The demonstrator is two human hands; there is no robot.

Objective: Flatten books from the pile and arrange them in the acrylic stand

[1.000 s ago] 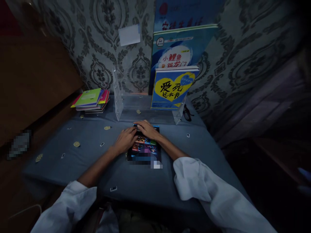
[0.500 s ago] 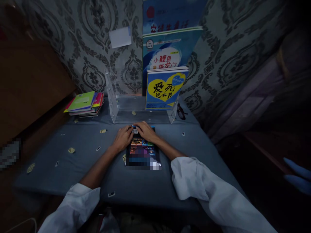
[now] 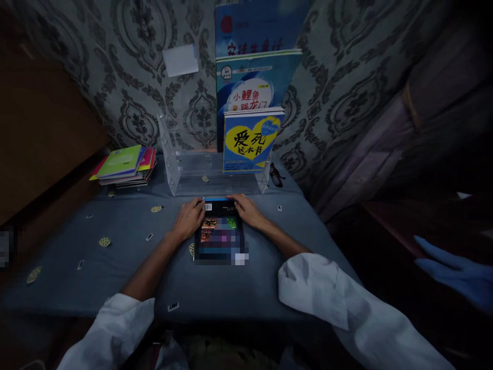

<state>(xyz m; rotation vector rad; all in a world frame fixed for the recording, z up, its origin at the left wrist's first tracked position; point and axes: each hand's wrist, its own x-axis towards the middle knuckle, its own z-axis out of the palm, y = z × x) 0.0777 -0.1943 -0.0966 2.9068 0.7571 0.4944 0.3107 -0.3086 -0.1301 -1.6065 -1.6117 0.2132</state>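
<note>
A dark book (image 3: 219, 231) with a colourful cover lies flat on the blue-grey tablecloth (image 3: 115, 257) in front of me. My left hand (image 3: 188, 218) rests on the book's top left corner with its fingers curled over the edge. Over on the top right corner sits my right hand (image 3: 246, 209), fingers laid along that edge. Just behind the book stands a clear acrylic rack (image 3: 185, 164). It holds a blue book with a yellow heart (image 3: 250, 140), with two taller blue books (image 3: 250, 85) behind it.
A stack of colourful thin books (image 3: 125, 165) lies at the table's back left. Dark glasses (image 3: 275, 176) lie right of the rack. Patterned wallpaper with a white note (image 3: 180, 60) is behind. Another person's blue-gloved hand (image 3: 454, 270) shows at the right edge. Wooden furniture stands on the left.
My hands have spread apart from the middle of the book's top edge to its two top corners. The view has swung right, and the blue-gloved hand has come further in.
</note>
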